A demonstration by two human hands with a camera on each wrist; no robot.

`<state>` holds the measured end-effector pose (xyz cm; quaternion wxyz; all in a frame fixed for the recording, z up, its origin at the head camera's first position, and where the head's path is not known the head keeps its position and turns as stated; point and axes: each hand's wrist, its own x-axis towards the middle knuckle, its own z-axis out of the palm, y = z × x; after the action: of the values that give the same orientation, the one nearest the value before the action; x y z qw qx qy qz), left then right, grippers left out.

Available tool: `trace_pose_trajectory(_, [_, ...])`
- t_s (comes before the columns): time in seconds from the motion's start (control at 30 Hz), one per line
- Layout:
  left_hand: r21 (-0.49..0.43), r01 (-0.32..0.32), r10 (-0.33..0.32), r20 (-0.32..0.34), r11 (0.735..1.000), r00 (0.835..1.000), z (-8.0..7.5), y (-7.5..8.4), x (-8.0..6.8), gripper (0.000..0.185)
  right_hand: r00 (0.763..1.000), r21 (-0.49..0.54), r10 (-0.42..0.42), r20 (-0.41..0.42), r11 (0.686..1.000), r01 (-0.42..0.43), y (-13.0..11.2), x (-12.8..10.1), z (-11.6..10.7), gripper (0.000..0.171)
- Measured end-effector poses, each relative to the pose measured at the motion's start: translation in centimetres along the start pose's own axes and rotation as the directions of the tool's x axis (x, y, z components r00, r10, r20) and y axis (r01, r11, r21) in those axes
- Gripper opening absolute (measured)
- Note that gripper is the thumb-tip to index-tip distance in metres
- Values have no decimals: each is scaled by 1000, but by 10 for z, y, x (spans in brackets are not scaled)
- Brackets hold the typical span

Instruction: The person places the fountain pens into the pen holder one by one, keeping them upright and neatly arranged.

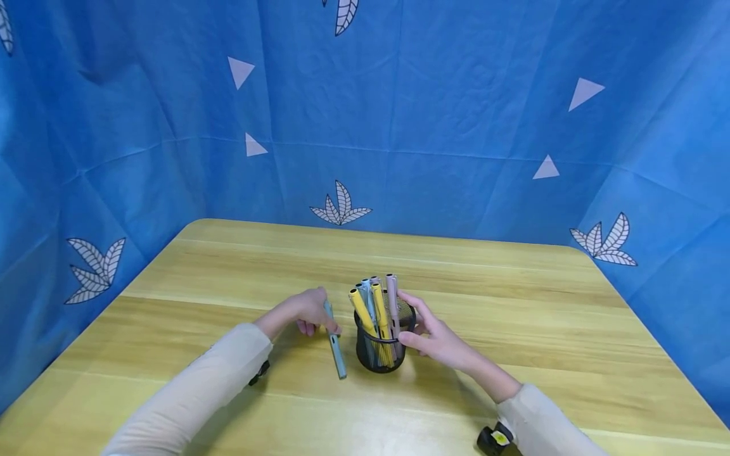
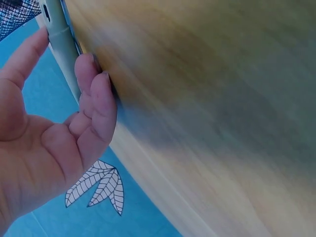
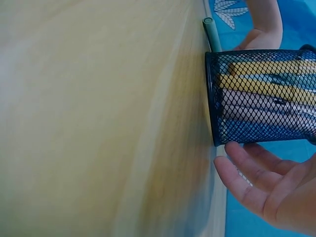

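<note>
Pale blue-green pen (image 1: pixel 335 348) lies flat on wooden table (image 1: pixel 513 329), just left of black mesh pen cup (image 1: pixel 381 354). L hand (image 1: pixel 308 311) is on its far end: thumb and fingers curl round the barrel, fingertips (image 2: pixel 94 74) touching table. R hand (image 1: pixel 439 339) cups the holder's right side, fingers loosely apart and mostly straight, steadying w/o clamping; wrist view shows fingertips (image 3: pixel 237 170) just beside the mesh. Cup already holds yellow, pink and blue pens (image 1: pixel 377 310), upright.

Step in hand looks like pickup of the loose pen. Next move prob needs a firm pinch, tilt to vertical, then a gap found between the standing pens.
</note>
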<state>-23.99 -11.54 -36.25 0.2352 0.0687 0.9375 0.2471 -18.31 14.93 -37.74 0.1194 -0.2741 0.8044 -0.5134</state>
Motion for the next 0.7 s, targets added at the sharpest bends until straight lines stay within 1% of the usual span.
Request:
trace_pose_trajectory(0.13, [12,5,-5,14,1000,1000,0,0,3,39,1000,10,-11,-7,1000,11,0,-1,1,66])
trace_pose_trajectory(0.2, [17,-5,5,9,1000,1000,0,0,5,32,1000,10,-25,-10,1000,25,0,-1,1,66])
trace_pose_trajectory(0.3, [1,-23,23,-5,1000,1000,0,-1,6,24,1000,8,-22,-12,1000,23,-1,-1,1,66])
trace_pose_trajectory(0.47, [-91,-24,24,4,996,1000,-2,-2,7,29,1000,14,4,-6,1000,-4,-2,0,0,66])
trace_pose_trajectory(0.6, [-184,-20,23,16,983,1000,-4,-2,6,25,1000,16,7,-2,1000,-7,-3,-1,0,65])
trace_pose_trajectory(0.7, [-238,-26,31,17,971,999,-7,-1,6,30,1000,12,9,-3,1000,-9,-3,-1,0,65])
